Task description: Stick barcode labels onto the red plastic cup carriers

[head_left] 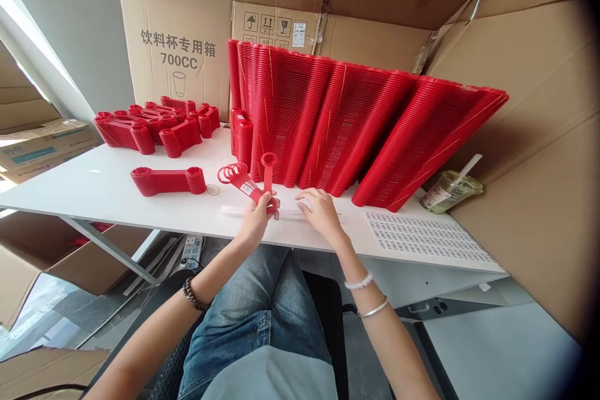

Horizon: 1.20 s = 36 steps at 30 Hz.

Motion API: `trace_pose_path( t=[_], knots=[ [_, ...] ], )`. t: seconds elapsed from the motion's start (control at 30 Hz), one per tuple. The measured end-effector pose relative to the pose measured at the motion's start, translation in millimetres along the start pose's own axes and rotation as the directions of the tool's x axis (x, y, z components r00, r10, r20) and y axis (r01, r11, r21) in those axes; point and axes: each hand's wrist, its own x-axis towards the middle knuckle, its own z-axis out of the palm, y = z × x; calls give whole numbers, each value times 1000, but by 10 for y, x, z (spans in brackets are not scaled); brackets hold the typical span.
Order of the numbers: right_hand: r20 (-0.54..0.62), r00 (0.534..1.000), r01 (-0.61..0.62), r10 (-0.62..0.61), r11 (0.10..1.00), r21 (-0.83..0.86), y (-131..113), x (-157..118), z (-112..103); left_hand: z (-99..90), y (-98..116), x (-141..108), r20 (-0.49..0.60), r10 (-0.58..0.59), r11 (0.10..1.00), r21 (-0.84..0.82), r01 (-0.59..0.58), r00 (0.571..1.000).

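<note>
My left hand (pixel 259 215) is closed around a fan of thin red plastic strips with ring ends (pixel 241 182). One strip stands apart from the others, its ring pointing up, and a small white barcode label shows on the fan. To the right, my right hand (pixel 319 209) hovers just above the table's front part, thumb and fingers bent but apart, with nothing visible between them. A whitish translucent strip (pixel 293 214) lies on the table behind and between both hands. Left of the fan sit a stack of the same red strips (pixel 167 181) and a rubber band (pixel 212 189).
Tall banded red stacks (pixel 347 119) stand behind my hands, and shorter bundles (pixel 157 125) lie at the back left. A sheet of labels (pixel 422 234) lies right on the white table (pixel 107 190). A tilted drink cup (pixel 450 190) leans near the cardboard wall (pixel 510 200).
</note>
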Motion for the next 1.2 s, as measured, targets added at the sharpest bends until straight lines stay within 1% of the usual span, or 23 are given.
trace_pose_path(
  t=[0.1, 0.2, 0.43, 0.63, 0.77, 0.93, 1.07, 1.2],
  knots=[
    [114, 993, 20, -15, 999, -43, -31, 118, 108, -84, -59, 49, 18, -98, 995, -11, 98, 995],
    [174, 985, 27, -15, 997, -68, -60, 149, 163, -155, -63, 65, 31, -132, 991, -7, 132, 991],
    [185, 982, -13, 27, 997, -75, -49, 181, 194, -172, -10, 99, 64, -221, 975, 6, 221, 973],
    [205, 978, -30, 48, 995, -91, -24, 112, 181, -209, 76, 76, 77, -295, 956, 16, 294, 952],
    [248, 968, -19, 47, 993, -114, -80, 59, 168, -235, 93, 44, 93, -299, 954, 40, 297, 950],
    [278, 957, -31, 80, 984, -176, -179, 75, 155, -253, 47, 34, 111, -263, 964, 64, 257, 958],
    [320, 946, 19, 45, 981, -193, -214, 107, 150, -257, 32, 30, 129, -244, 968, 83, 235, 961],
    [365, 931, 73, -3, 981, -177, -181, 126, 145, -255, 50, 22, 145, -245, 967, 100, 232, 959]
  ],
)
